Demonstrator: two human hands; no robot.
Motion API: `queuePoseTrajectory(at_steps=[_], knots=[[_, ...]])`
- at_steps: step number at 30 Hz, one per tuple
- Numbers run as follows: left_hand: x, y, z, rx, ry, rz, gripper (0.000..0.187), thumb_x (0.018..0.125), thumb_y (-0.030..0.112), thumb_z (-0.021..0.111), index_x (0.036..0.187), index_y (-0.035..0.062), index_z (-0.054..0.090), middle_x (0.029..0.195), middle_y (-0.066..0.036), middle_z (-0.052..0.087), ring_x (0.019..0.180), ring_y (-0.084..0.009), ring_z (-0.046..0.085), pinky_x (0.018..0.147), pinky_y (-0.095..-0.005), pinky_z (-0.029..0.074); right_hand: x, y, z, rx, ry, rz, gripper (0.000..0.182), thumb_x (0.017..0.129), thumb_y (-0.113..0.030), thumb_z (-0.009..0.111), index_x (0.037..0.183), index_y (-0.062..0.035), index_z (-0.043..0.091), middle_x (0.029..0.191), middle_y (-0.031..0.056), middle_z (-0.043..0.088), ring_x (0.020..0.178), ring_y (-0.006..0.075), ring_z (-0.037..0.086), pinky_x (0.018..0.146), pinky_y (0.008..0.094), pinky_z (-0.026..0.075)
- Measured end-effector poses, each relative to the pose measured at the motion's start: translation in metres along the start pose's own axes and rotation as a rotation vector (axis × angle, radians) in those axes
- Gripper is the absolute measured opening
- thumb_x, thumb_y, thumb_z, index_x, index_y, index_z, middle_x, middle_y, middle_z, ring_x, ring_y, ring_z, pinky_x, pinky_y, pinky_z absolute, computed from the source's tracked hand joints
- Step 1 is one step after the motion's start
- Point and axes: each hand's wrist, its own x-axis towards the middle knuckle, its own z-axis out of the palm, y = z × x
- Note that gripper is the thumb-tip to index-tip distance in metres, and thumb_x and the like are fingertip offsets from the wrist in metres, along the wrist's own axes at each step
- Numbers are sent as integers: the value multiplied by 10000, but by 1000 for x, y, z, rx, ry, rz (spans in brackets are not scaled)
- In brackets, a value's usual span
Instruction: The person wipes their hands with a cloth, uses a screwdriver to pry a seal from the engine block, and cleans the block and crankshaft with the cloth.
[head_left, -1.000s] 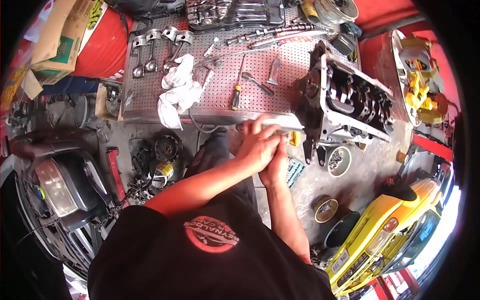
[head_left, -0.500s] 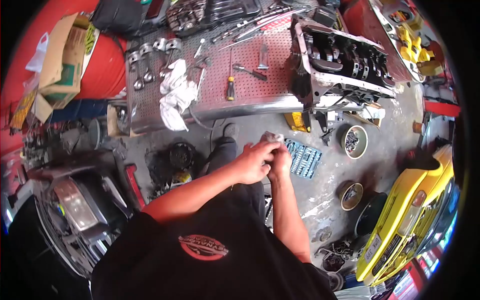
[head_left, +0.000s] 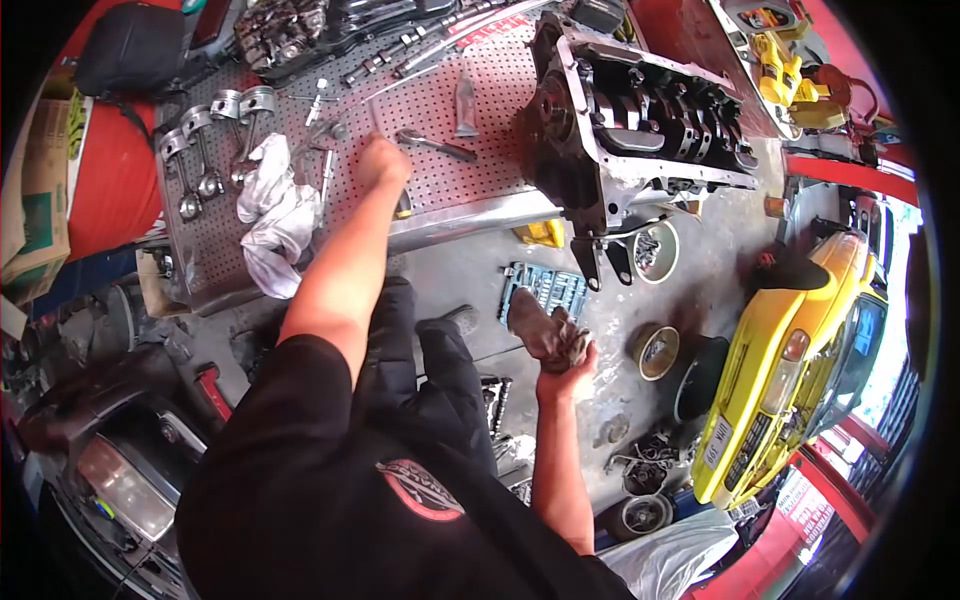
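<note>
My left hand (head_left: 383,162) is over the perforated bench top (head_left: 440,185), closed around a screwdriver. The yellow-and-black end of the screwdriver's handle (head_left: 403,206) shows below the hand, and its thin shaft extends above; my fingertips are hidden. A crumpled, grimy brown rag (head_left: 545,332) is bunched in my right hand (head_left: 570,378), held out over the floor. Just right of my left hand lie a ratchet (head_left: 437,145) and a clear tube (head_left: 465,105). Beyond the rag, a blue socket set (head_left: 570,290) lies open on the floor.
An engine block (head_left: 650,125) sits on the bench's right end. Pistons with rods (head_left: 200,140) and a white cloth (head_left: 275,215) lie at its left. Round containers (head_left: 656,352) stand on the floor. A yellow car (head_left: 785,370) is at right, a dark car front (head_left: 125,480) at left.
My hands have parted. The left has gone from the rag to the screwdriver on the bench; the right keeps the rag, now lower. The view has shifted rightward.
</note>
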Motion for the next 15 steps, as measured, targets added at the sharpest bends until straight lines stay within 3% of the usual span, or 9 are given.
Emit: queuePoseTrajectory(at_steps=[3, 5, 9, 11, 13, 15], knots=[[-26, -22, -9, -110, 137, 144, 302, 838, 130, 644, 1129, 63, 600, 926, -230, 712, 869, -401, 706, 757, -502, 561, 4, 10, 10, 49, -19, 87, 575, 987, -456, 366, 1343, -53, 568, 1314, 110, 644, 1223, 285, 594, 1060, 439, 445], [-81, -28, -26, -360, 103, 277, 313, 858, 113, 625, 1171, 93, 617, 858, -234, 696, 840, -412, 695, 729, -518, 542, 17, 21, 8, 54, -136, 95, 538, 1007, -415, 383, 1355, -42, 554, 1317, 107, 634, 1194, 271, 603, 1017, 420, 471], [-167, -50, -23, -430, 152, 690, 455, 913, 76, 585, 1358, 167, 590, 806, -186, 674, 749, -363, 677, 677, -487, 533, 41, 35, 13, -101, -347, 53, 486, 973, -252, 417, 1383, -10, 512, 1377, 126, 582, 1261, 274, 554, 1070, 411, 429], [-194, -41, -34, -281, 148, 753, 504, 916, 65, 602, 1402, 192, 565, 805, -164, 667, 739, -352, 667, 680, -474, 529, 45, 25, 13, -362, -359, 120, 480, 944, -30, 446, 1419, 37, 445, 1404, 148, 526, 1287, 264, 526, 1098, 401, 407], [-207, -29, -36, -214, 177, 814, 526, 912, 61, 619, 1416, 199, 563, 805, -153, 657, 735, -348, 658, 681, -466, 527, 43, 21, 22, -356, -436, 112, 451, 964, 3, 477, 1411, 52, 446, 1379, 163, 545, 1271, 262, 535, 1101, 393, 404], [-209, -19, -28, -232, 234, 883, 517, 902, 64, 636, 1401, 189, 582, 804, -154, 645, 737, -349, 647, 678, -463, 527, 58, 28, 12, -452, -453, -36, 471, 961, -38, 560, 1408, 55, 441, 1319, 132, 583, 1183, 217, 571, 1016, 341, 445]])
